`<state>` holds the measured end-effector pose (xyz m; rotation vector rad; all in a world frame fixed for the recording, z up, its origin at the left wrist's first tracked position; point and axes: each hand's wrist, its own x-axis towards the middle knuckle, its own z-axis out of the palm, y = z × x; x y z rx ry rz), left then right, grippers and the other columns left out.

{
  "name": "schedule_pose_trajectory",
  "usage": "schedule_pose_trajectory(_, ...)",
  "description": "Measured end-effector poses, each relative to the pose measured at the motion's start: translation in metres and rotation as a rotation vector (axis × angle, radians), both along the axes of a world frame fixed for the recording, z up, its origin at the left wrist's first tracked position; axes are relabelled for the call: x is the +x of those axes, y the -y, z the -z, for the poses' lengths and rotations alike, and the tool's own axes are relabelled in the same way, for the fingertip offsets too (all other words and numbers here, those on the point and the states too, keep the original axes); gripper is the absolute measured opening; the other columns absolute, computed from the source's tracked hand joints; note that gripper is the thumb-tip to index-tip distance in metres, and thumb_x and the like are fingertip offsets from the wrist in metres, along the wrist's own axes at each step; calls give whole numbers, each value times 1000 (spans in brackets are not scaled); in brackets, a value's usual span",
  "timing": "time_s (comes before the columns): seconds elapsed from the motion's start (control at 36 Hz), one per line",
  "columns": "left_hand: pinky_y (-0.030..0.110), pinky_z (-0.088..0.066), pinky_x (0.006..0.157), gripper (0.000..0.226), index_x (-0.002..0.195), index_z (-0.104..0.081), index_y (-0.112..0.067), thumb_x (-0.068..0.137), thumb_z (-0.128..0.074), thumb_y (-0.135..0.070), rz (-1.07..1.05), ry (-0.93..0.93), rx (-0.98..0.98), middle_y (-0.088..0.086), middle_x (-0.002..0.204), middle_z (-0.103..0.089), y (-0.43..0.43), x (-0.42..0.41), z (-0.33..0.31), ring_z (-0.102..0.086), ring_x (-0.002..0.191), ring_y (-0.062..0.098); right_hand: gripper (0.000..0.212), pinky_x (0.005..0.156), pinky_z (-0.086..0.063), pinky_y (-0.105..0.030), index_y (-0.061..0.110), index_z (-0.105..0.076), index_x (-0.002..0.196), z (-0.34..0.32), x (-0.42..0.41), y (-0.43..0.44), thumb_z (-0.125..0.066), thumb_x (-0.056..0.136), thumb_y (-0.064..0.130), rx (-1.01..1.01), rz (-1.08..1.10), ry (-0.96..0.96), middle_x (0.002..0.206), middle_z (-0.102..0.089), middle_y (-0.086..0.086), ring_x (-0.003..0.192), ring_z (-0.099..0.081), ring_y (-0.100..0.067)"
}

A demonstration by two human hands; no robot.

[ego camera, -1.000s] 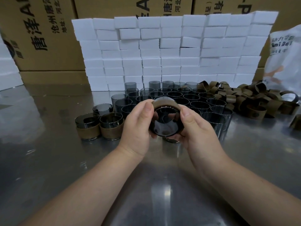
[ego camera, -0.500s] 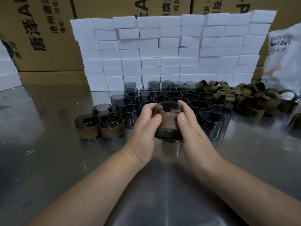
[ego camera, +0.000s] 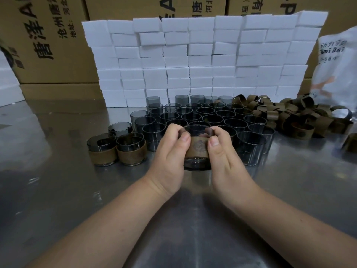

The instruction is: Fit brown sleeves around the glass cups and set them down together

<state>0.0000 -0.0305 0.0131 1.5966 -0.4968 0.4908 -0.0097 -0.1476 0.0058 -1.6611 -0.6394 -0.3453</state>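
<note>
Both hands grip one smoky glass cup [ego camera: 197, 163] upright in the middle of the steel table. My left hand [ego camera: 170, 151] holds its left side and my right hand [ego camera: 225, 153] its right side. A brown sleeve [ego camera: 199, 149] with a stamped emblem wraps the cup's middle, my thumbs on its upper edge. Two sleeved cups [ego camera: 131, 149] stand side by side to the left. Several bare cups [ego camera: 212, 117] are packed behind my hands. A heap of loose brown sleeves [ego camera: 301, 117] lies at the right.
A wall of white foam blocks [ego camera: 201, 60] stands behind the cups, with cardboard boxes [ego camera: 50, 39] behind it. A white plastic bag [ego camera: 336, 64] sits at the far right. The steel table [ego camera: 77, 200] stretches toward me.
The cup was tilted with its mouth toward me a second ago; now it stands upright. The sleeve has slid from the rim down to the cup's middle.
</note>
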Motion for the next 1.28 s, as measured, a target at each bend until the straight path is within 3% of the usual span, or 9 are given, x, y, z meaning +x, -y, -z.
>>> schedule_pose_trajectory(0.19, 39, -36, 66, 41, 77, -42, -8, 74, -43, -49, 9, 1, -21, 11, 75, -44, 0, 0, 2, -41, 71, 23, 22, 73, -41, -10, 33, -43, 97, 2, 0, 2, -26, 91, 45, -22, 13, 57, 83, -53, 23, 77, -49, 5)
schedule_pose_trajectory(0.5, 43, -32, 67, 35, 73, -40, -13, 76, -43, -48, 14, 2, -23, 11, 74, -41, -1, 0, 2, -37, 71, 25, 22, 69, -41, -15, 30, -42, 95, 3, 1, 2, -25, 90, 43, -40, 44, 83, 83, -48, 10, 73, -46, 0)
schedule_pose_trajectory(0.67, 42, -32, 65, 34, 71, -40, -15, 77, -43, -48, 5, 9, -9, 9, 71, -39, -1, 0, 3, -36, 68, 22, 21, 66, -39, -11, 28, -42, 93, 4, 1, 2, -26, 91, 41, -37, 55, 92, 78, -47, 10, 70, -46, 2)
schedule_pose_trajectory(0.92, 51, -34, 63, 46, 71, -35, -3, 77, -41, -48, -10, 18, 13, 11, 71, -40, -1, -1, 2, -36, 67, 24, 25, 63, -40, -15, 26, -42, 92, 4, 2, 4, -24, 90, 44, -67, 78, 87, 77, -47, 8, 68, -44, -1)
schedule_pose_trajectory(1.0, 43, -32, 63, 40, 70, -37, -9, 78, -39, -48, -22, 37, 28, 9, 69, -38, -1, -1, 2, -35, 66, 21, 22, 62, -39, -12, 27, -41, 91, 3, 3, 4, -25, 91, 42, -68, 71, 92, 76, -45, 9, 66, -44, 1)
schedule_pose_trajectory(1.19, 32, -38, 65, 32, 75, -45, -13, 81, -38, -44, -72, 100, 56, 3, 71, -46, -1, 3, 2, -43, 68, 16, 19, 71, -41, -12, 35, -41, 98, 0, 6, 4, -28, 90, 45, -99, 64, 80, 89, -49, 11, 76, -46, 2)
schedule_pose_trajectory(1.28, 32, -43, 73, 14, 83, -51, -18, 78, -42, -27, -98, 57, 61, 1, 81, -55, -4, 6, 3, -51, 78, 13, 12, 78, -41, -15, 44, -38, 99, 1, 7, 6, -30, 90, 47, -191, 95, 43, 104, -48, 17, 91, -50, 5)
